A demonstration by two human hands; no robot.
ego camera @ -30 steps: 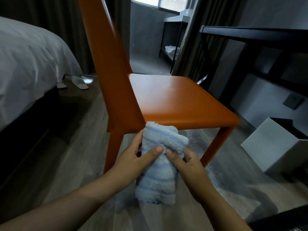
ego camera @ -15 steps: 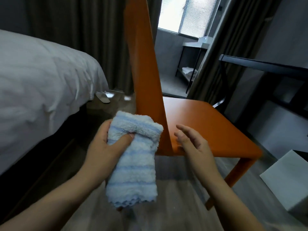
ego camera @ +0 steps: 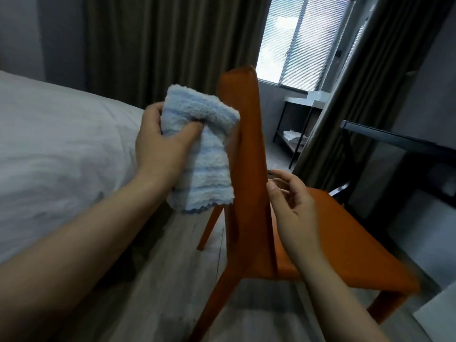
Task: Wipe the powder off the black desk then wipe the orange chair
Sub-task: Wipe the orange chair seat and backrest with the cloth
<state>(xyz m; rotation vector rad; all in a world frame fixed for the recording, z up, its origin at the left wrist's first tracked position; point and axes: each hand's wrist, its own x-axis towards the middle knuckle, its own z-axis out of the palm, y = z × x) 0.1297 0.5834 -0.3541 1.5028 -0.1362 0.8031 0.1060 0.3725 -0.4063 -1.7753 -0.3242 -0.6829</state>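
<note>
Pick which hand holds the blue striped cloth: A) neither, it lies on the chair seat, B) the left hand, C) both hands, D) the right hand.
B: the left hand grips the cloth beside the chair back, while the right hand is open and holds nothing.

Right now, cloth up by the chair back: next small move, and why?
Probably press the cloth onto the backrest and stroke down. The left hand grips it beside the backrest's upper part; the right hand is open on the other side, placed to steady it.
</note>
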